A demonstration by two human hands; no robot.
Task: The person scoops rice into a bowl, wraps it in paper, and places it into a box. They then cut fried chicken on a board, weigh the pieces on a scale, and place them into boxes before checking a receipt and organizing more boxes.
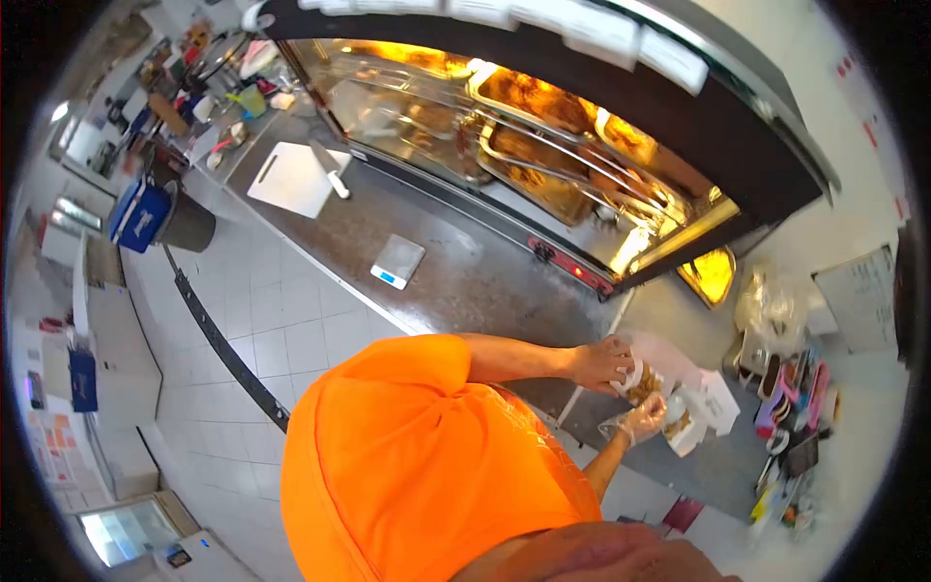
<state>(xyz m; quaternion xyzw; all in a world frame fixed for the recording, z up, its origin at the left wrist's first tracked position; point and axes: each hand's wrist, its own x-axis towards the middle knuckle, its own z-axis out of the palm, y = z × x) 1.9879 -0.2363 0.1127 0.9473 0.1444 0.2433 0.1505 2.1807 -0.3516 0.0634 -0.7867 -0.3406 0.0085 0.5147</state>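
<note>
My left hand [601, 366] is closed around the edge of a white paper container [630, 374], its mouth facing the right side of the view. Brown food pieces [644, 386] show at that mouth. My right hand [644, 419], in a clear plastic glove, has its fingers bent together just below the container, over the near edge of a white takeaway box [718, 403]. What the gloved fingers hold, if anything, cannot be made out. The box stands open with its lid up, and brown food [677, 427] lies inside.
A lit display warmer [543, 247] with trays of browned food spans the counter's back. Left along the counter are a digital scale [398, 262], a white cutting board [299, 179] and a knife [331, 173]. A yellow-filled tray [711, 276] and cluttered utensils [800, 451] sit right.
</note>
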